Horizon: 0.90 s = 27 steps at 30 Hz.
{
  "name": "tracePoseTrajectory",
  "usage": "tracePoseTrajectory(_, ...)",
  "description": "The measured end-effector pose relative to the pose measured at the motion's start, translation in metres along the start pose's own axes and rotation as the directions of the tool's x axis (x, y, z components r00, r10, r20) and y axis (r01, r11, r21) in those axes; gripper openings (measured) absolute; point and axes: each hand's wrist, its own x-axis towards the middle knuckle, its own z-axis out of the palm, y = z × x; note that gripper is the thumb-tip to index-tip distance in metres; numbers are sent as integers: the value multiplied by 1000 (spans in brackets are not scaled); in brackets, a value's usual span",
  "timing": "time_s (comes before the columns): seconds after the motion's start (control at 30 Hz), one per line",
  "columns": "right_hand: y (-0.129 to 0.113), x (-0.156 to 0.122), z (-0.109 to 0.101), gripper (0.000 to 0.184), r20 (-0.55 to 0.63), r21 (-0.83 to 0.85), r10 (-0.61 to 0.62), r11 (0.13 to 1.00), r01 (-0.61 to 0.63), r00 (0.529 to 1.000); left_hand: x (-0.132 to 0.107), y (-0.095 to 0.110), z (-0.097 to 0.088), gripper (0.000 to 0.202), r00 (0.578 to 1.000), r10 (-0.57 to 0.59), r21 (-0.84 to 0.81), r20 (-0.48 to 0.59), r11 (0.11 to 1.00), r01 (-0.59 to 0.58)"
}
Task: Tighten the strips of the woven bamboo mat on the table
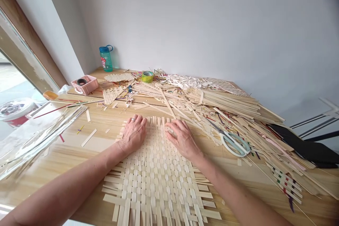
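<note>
On the wooden table (71, 144) lies a plaited splint mat (159, 169), probably light, springy and apt to split, best held by its tight weave, left hand (132, 132) and right hand (181, 137) bent-fingered on its far end, whether pinching strips I cannot tell.

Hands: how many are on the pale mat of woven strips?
2: the ringed left hand at the far left of the mat, the right hand at its far right.

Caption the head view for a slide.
Left hand and right hand on the far end of a woven mat, scissors to the right, loose strips piled beyond.
</note>
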Motion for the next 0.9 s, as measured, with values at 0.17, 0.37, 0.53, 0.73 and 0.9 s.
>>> tracePoseTrajectory(0.17,-1,3,1,25,45,-20,-64,998,65,997,-1,1,-1,20,1000,-21,35,-8,999,21)
tracePoseTrajectory(0.37,-1,6,2,28,77,-36,-110,993,113,991,-2,2,-2,18,1000,-21,61,-15,998,22)
tracePoseTrajectory(0.53,1,6,4,29,86,-52,-87,994,91,993,0,1,0,19,1000,-1,63,-8,998,1)
tracePoseTrajectory(0.73,-1,5,4,31,118,-69,-49,996,57,992,0,1,-1,18,1000,-8,57,8,998,7)
tracePoseTrajectory(0.9,-8,6,-1,30,126,-70,-32,997,41,992,-2,2,-2,12,1000,-21,59,6,998,20)
